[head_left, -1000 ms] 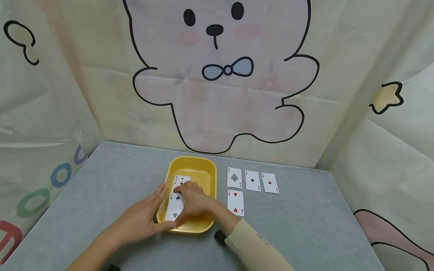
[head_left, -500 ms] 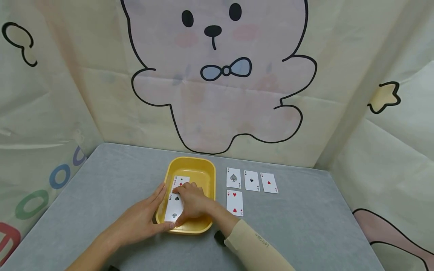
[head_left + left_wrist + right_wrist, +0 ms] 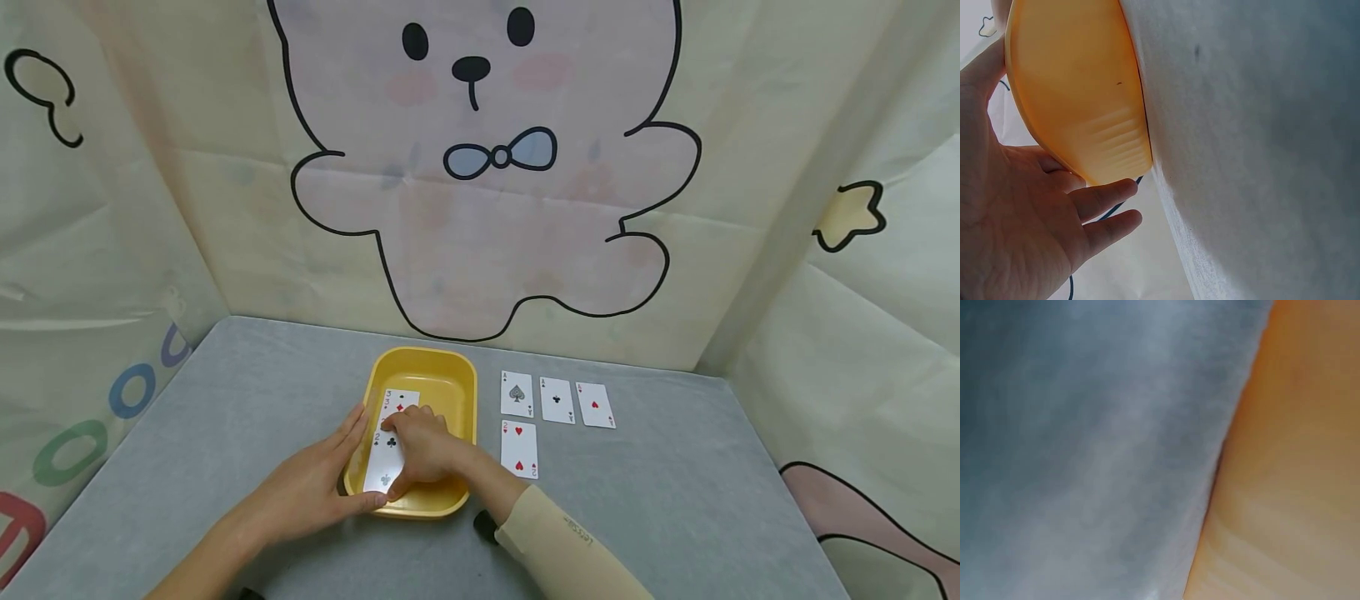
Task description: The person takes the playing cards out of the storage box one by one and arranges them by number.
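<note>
In the head view, a yellow tray (image 3: 457,392) stands on the table. Cards overlap inside it: a two of clubs (image 3: 385,467) nearer the person and, above it, a card marked 3 with a red diamond (image 3: 399,402). My right hand (image 3: 429,450) reaches into the tray and pinches the two of clubs, index finger toward its upper end and thumb by its lower corner. My left hand (image 3: 322,479) holds the tray's near left corner, fingers along the side and thumb over the near rim. The left wrist view shows that palm (image 3: 1029,212) against the tray's outer wall (image 3: 1079,81).
Right of the tray lie an ace of spades (image 3: 517,394), an ace of clubs (image 3: 557,401) and an ace of hearts (image 3: 596,406) in a row. A two of hearts (image 3: 520,450) lies below the first. A printed cloth wall (image 3: 495,250) rises behind the grey table (image 3: 637,517).
Both hands stay almost in place. The right hand and the two of clubs shift very slightly; the tray and the cards on the table stay put.
</note>
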`<move>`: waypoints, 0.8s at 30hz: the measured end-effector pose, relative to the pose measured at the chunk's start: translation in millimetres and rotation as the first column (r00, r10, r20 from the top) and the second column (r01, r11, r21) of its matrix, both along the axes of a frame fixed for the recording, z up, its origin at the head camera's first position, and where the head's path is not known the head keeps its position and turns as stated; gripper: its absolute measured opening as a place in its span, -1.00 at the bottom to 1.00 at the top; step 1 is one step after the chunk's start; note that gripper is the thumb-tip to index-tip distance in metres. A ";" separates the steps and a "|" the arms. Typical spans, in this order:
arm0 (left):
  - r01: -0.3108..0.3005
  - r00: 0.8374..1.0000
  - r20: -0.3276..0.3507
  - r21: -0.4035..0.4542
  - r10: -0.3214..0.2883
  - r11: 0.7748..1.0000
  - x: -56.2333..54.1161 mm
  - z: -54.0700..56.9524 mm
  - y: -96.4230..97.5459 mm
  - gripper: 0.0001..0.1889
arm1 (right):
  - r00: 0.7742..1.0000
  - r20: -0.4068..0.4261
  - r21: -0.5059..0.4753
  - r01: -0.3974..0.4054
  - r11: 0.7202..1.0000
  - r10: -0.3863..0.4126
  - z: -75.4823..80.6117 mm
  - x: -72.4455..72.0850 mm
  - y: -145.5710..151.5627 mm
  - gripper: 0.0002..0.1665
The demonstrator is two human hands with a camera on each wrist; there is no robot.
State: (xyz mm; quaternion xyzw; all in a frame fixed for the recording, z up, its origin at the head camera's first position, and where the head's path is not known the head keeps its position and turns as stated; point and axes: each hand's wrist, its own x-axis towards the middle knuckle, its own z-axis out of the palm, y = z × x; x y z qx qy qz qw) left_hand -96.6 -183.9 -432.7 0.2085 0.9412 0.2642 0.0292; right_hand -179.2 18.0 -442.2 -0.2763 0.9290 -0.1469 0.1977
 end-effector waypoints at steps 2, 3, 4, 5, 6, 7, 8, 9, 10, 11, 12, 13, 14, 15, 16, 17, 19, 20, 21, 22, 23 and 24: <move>0.001 1.000 0.001 0.001 -0.001 1.000 -0.1 -0.2 -0.1 0.14 | 1.000 -0.002 0.002 -0.002 1.000 0.002 -0.2 -0.3 -0.2 0.13; 0.002 1.000 0.001 0.002 -0.002 1.000 -0.2 -0.3 -0.1 0.14 | 1.000 -0.004 0.002 -0.005 1.000 0.005 -0.1 -0.5 -0.2 0.13; 0.002 1.000 0.001 0.002 -0.002 1.000 -0.2 -0.3 -0.2 0.14 | 1.000 -0.006 0.000 -0.009 1.000 0.009 0.0 -0.6 -0.2 0.13; 0.002 1.000 0.001 0.002 -0.002 1.000 -0.2 -0.4 -0.3 0.14 | 1.000 -0.009 0.000 -0.012 1.000 0.012 -0.1 -0.6 0.0 0.12; 0.003 1.000 0.001 0.002 -0.003 1.000 -0.2 -0.5 -0.3 0.14 | 1.000 -0.011 -0.007 -0.014 1.000 0.014 -0.1 -0.7 0.2 0.12; 0.003 1.000 0.000 0.003 -0.003 1.000 -0.1 -0.5 -0.3 0.14 | 1.000 -0.012 -0.014 -0.015 1.000 0.015 -0.2 -0.7 0.5 0.12; 0.003 1.000 -0.001 0.004 -0.003 1.000 0.0 -0.6 -0.4 0.14 | 1.000 -0.016 -0.020 -0.016 1.000 0.016 -0.2 -0.5 0.8 0.11; 0.003 1.000 -0.004 0.004 -0.003 1.000 0.1 -0.7 -0.4 0.14 | 1.000 -0.021 -0.026 -0.019 0.999 0.018 -0.2 -0.3 1.0 0.11; 0.004 1.000 -0.005 0.004 -0.004 1.000 0.2 -0.7 -0.5 0.14 | 1.000 -0.024 -0.034 -0.021 0.999 0.020 -0.3 -0.1 1.4 0.11; 0.004 1.000 -0.006 0.004 -0.004 1.000 0.3 -0.8 -0.5 0.14 | 0.999 -0.024 -0.043 -0.024 0.999 0.023 -0.6 0.1 1.7 0.12; 0.004 1.000 -0.008 0.004 -0.004 1.000 0.4 -0.8 -0.5 0.15 | 0.999 -0.023 -0.055 -0.027 0.998 0.025 -1.0 0.2 2.0 0.11; 0.002 1.000 -0.007 0.005 -0.002 1.000 0.5 -0.7 -0.5 0.15 | 0.999 -0.020 -0.062 -0.029 0.998 0.027 -1.3 0.4 2.3 0.12; 0.001 1.000 -0.006 0.005 -0.001 1.000 0.5 -0.7 -0.5 0.15 | 0.999 -0.016 -0.069 -0.032 0.997 0.031 -1.6 0.5 2.5 0.12; 0.000 1.000 -0.003 0.006 0.000 1.000 0.5 -0.5 -0.5 0.15 | 0.999 -0.007 -0.081 -0.036 0.996 0.036 -2.0 0.5 2.8 0.12; -0.002 1.000 0.003 0.005 0.002 1.000 0.4 -0.2 -0.5 0.16 | 0.999 0.008 -0.093 -0.036 0.995 0.037 -2.0 0.6 3.0 0.12; -0.005 1.000 0.008 0.005 0.005 1.000 0.3 0.1 -0.5 0.16 | 0.999 0.024 -0.105 -0.037 0.994 0.040 -2.1 0.5 3.1 0.12; -0.009 1.000 0.021 0.006 0.009 1.000 -0.1 0.9 -0.4 0.16 | 0.997 0.056 -0.119 -0.037 0.992 0.044 -2.4 0.3 3.2 0.12; -0.011 1.000 0.027 0.005 0.011 1.000 -0.2 1.3 -0.4 0.16 | 0.996 0.069 -0.122 -0.040 0.992 0.049 -2.6 0.2 3.2 0.11; -0.013 0.999 0.032 0.005 0.012 1.000 -0.2 1.7 -0.4 0.16 | 0.995 0.080 -0.125 -0.044 0.991 0.054 -2.7 0.1 3.2 0.11; -0.014 0.999 0.037 0.004 0.014 1.000 -0.2 2.0 -0.4 0.17 | 0.994 0.088 -0.126 -0.047 0.991 0.058 -2.6 0.0 3.3 0.10; -0.016 0.999 0.039 0.003 0.016 1.000 -0.2 2.4 -0.3 0.17 | 0.994 0.090 -0.124 -0.055 0.991 0.067 -2.7 -0.1 3.3 0.08; -0.017 0.999 0.040 0.002 0.017 1.000 -0.1 2.6 -0.2 0.17 | 0.993 0.090 -0.120 -0.063 0.991 0.074 -2.7 -0.1 3.4 0.07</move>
